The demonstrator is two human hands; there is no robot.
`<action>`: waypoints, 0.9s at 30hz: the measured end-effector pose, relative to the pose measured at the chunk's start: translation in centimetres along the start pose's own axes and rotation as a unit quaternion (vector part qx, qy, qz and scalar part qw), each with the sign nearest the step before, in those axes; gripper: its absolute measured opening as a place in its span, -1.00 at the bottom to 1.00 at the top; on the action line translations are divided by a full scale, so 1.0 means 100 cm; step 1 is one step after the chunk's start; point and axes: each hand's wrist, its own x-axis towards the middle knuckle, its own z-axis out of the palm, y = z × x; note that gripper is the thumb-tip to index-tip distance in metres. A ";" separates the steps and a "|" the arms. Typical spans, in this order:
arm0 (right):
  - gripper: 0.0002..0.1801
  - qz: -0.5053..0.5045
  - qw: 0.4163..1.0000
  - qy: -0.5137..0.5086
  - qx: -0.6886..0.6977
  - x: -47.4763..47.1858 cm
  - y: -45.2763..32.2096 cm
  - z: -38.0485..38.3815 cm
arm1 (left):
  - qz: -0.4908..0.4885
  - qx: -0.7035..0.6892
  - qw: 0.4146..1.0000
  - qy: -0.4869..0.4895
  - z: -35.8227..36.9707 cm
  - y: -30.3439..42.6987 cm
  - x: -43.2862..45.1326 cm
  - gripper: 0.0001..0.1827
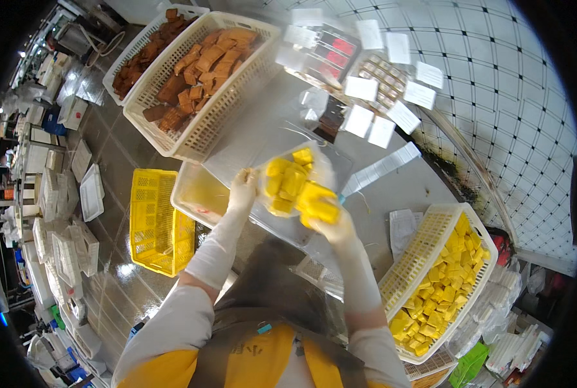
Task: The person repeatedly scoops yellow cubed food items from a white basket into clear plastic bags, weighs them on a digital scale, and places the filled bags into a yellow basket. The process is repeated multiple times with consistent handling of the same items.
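My gloved left hand pinches the left edge of a clear plastic bag above the metal table. Several yellow blocks, which look like dried tofu, lie inside the bag. At the bag's near right side, my gloved right hand grips a handful of yellow blocks, slightly blurred. Whether these are inside the bag's mouth or just outside it, I cannot tell. To the right stands a white perforated crate with many more yellow blocks.
White crates of brown blocks stand far left. A yellow crate sits on the wet floor beside a pale tub. A strip of labels lies on the metal table. Paper cards cover the tiled wall's foot.
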 end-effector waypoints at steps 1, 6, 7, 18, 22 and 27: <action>-0.46 0.050 0.996 -0.069 0.002 0.036 0.006 0.019 | -0.035 -0.069 0.997 -0.008 -0.007 0.003 -0.006 -0.81; -0.20 0.131 0.861 -0.069 -0.486 0.118 0.041 0.087 | -0.065 -0.173 0.982 -0.036 -0.025 0.011 -0.007 -0.86; -0.19 0.137 0.864 -0.019 -0.484 0.118 0.044 0.093 | -0.077 -0.181 0.979 -0.050 -0.026 0.010 -0.001 -0.86; -0.46 0.049 0.893 0.125 -0.429 0.066 0.052 0.084 | -0.011 0.240 0.962 -0.128 -0.040 -0.028 0.030 -0.52; -0.55 -0.013 0.875 0.166 -0.454 0.047 0.030 0.088 | 0.011 0.210 0.969 -0.130 -0.041 -0.023 0.030 -0.47; -0.58 0.008 0.874 0.181 -0.450 0.031 0.004 0.084 | -0.014 0.197 0.979 -0.046 -0.046 -0.018 0.026 -0.42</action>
